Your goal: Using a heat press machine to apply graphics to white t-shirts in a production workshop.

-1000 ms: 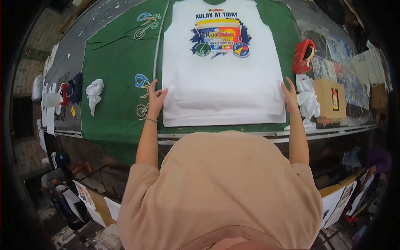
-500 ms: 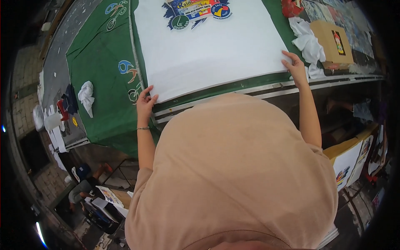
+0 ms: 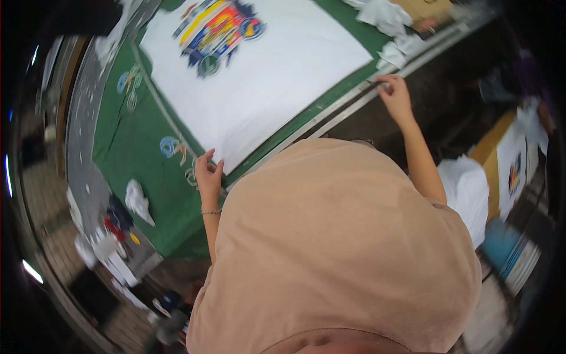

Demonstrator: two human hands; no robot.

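Note:
A white T-shirt (image 3: 283, 76) with a colourful printed design (image 3: 221, 32) lies flat on a green cloth (image 3: 121, 153) over the table. At the shirt's near left corner is my left hand (image 3: 209, 174), its thumb and fingers apart and nothing seen between them. My right hand (image 3: 396, 99) hovers by the table's metal edge (image 3: 348, 112), just off the shirt's near right corner. Its fingers are loosely curled and apart, with nothing in them. Both hands are slightly blurred by motion.
Crumpled white cloths (image 3: 386, 17) lie at the far right beside a cardboard box (image 3: 424, 8). Another white rag (image 3: 138, 202) rests on the green cloth at left. To my right stand a box with a printed sheet (image 3: 512, 168) and a blue container (image 3: 501, 245).
My right hand has let go of the shirt's corner and drawn off toward the table edge. My left hand's fingers have come off the other corner. The whole view has turned.

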